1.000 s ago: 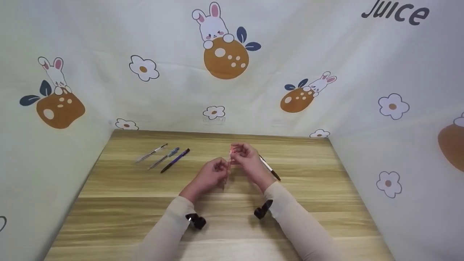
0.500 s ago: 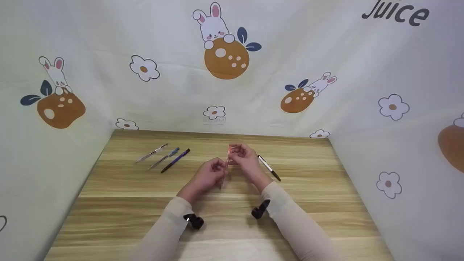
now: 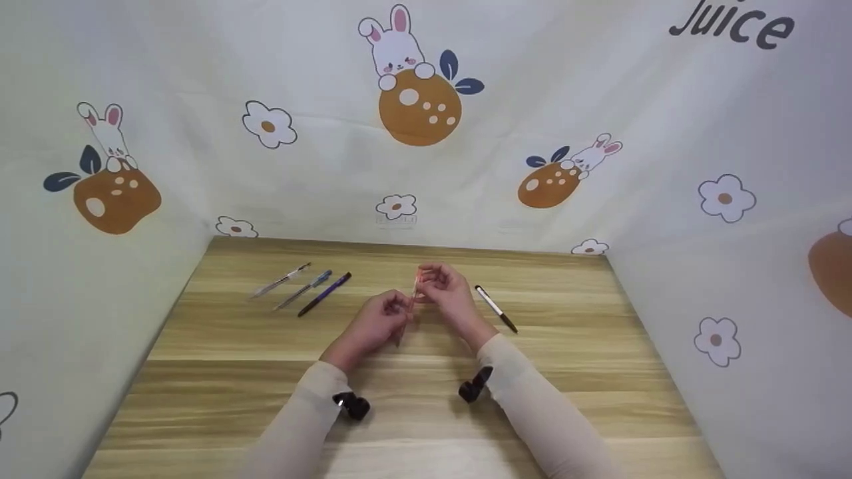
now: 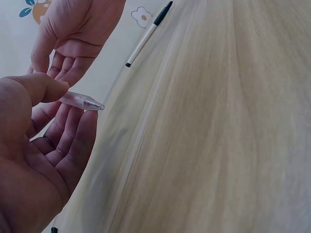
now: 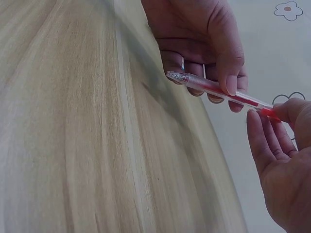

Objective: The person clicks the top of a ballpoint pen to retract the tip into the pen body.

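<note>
Both hands hold one clear-barrelled red pen (image 5: 209,87) above the table. My left hand (image 3: 378,326) pinches its barrel between thumb and fingers, with the clear pointed tip (image 4: 92,103) sticking out past the fingertips. At the other end, my right hand (image 3: 449,296) pinches the red end piece (image 5: 268,113) between thumb and fingertips. A red refill shows through the barrel in the right wrist view. To the right of my right hand, a white pen with a dark end (image 3: 496,309) lies on the table.
On the wooden table (image 3: 426,426), left of the hands, lie a clear pen (image 3: 283,279), a clear pen with a blue-grey end (image 3: 303,290) and a purple pen (image 3: 325,294). A printed cloth (image 3: 319,179) rises at the table's back and sides.
Both hands have shifted slightly left with the red pen between them, and the pen leans more. The white pen now shows fully beside the right hand.
</note>
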Available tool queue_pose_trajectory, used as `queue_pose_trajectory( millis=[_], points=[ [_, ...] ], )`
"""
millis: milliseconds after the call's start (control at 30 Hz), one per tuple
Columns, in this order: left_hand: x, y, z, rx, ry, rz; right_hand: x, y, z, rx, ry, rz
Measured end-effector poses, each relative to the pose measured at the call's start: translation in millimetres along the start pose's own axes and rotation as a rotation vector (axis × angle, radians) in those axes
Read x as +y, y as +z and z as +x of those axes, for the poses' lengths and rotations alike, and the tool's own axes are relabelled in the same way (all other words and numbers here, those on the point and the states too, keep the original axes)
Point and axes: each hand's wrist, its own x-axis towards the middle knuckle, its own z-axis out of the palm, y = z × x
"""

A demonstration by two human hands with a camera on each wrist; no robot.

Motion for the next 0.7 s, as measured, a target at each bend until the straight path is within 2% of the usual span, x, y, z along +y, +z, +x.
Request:
queue_pose_trajectory(
  millis=[367,700],
  points=[
    [-2.5,-11.1,-2.0,-0.010,0.016,0.030,6,10,5.6,0.013,0.006,0.005],
    [-4.2,-26.3,-4.7,0.007,-0.034,0.078,14,22,12.1,0.023,0.042,0.017]
  ],
)
